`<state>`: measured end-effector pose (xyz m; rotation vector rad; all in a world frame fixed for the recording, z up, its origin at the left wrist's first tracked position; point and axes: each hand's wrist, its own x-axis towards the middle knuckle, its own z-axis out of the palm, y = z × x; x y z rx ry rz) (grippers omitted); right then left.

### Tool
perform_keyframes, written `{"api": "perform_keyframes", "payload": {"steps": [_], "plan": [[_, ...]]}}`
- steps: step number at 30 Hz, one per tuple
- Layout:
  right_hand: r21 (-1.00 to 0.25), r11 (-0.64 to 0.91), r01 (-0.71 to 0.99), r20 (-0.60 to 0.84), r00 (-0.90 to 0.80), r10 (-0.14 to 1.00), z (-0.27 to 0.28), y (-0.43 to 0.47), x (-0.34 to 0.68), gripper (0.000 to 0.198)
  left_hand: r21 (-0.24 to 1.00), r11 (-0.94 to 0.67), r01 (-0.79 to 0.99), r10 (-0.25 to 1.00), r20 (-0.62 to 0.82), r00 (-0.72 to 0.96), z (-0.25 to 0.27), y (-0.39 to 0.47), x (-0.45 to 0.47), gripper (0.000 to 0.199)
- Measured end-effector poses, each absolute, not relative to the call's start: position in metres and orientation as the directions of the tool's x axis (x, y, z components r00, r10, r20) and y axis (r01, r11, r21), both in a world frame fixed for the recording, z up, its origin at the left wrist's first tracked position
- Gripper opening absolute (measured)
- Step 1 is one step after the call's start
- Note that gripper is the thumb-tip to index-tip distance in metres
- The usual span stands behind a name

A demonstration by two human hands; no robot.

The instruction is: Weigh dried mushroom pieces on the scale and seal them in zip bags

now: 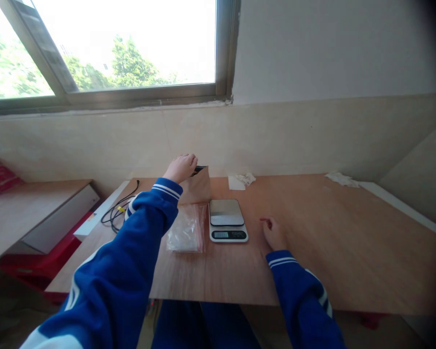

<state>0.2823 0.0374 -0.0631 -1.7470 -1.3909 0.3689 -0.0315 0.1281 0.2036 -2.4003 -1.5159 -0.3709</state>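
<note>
My left hand (181,167) is at the open top of a brown paper bag or box (198,188). Its fingers are curled down and the fingertips are hidden, so what they grip does not show. Something dark shows in the opening beside it. To the right of centre, my right hand (274,233) rests on the table with fingers curled in, holding nothing visible. Between the hands lies a white kitchen scale (226,218) with a bare metal plate and a lit display. Left of the scale is a pack of clear zip bags (186,230).
A coiled black cable (112,215) lies at the table's left. Along the back edge are a white card (236,183) with crumpled tissue (247,179) and another crumpled tissue (342,179). A second table (39,203) and a red stool (39,261) stand to the left.
</note>
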Motion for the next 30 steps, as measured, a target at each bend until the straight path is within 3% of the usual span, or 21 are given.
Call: {"api": "perform_keyframes", "payload": {"steps": [3, 5, 13, 20, 23, 27, 30], "plan": [[-0.776, 0.0, 0.631, 0.269, 0.331, 0.904, -0.066, 0.038, 0.283, 0.035, -0.219, -0.415, 0.883, 0.842, 0.275, 0.464, 0.194, 0.126, -0.033, 0.03], [-0.782, 0.015, 0.624, 0.277, 0.325, 0.904, -0.066, 0.038, 0.283, 0.035, -0.229, -0.395, 0.89, 0.851, 0.273, 0.448, 0.192, 0.125, -0.033, 0.03], [-0.779, 0.007, 0.627, 0.269, 0.324, 0.907, -0.064, 0.038, 0.282, 0.036, 0.053, -0.255, 0.965, 0.929, 0.291, 0.23, 0.195, 0.144, -0.026, 0.028], [-0.777, 0.011, 0.63, 0.273, 0.321, 0.907, -0.068, 0.04, 0.284, 0.035, 0.13, -0.217, 0.967, 0.968, 0.153, 0.197, 0.196, 0.154, -0.024, 0.025], [-0.782, 0.015, 0.623, 0.269, 0.316, 0.91, -0.068, 0.04, 0.284, 0.036, 0.118, -0.261, 0.958, 0.918, 0.337, 0.208, 0.19, 0.15, -0.022, 0.025], [-0.783, 0.016, 0.622, 0.273, 0.321, 0.907, -0.068, 0.039, 0.284, 0.035, 0.152, -0.405, 0.902, 0.723, 0.656, 0.215, 0.183, 0.141, -0.022, 0.029], [-0.796, 0.033, 0.605, 0.28, 0.32, 0.905, -0.067, 0.039, 0.283, 0.036, 0.132, -0.566, 0.814, 0.619, 0.72, 0.314, 0.184, 0.133, -0.027, 0.026]]}}
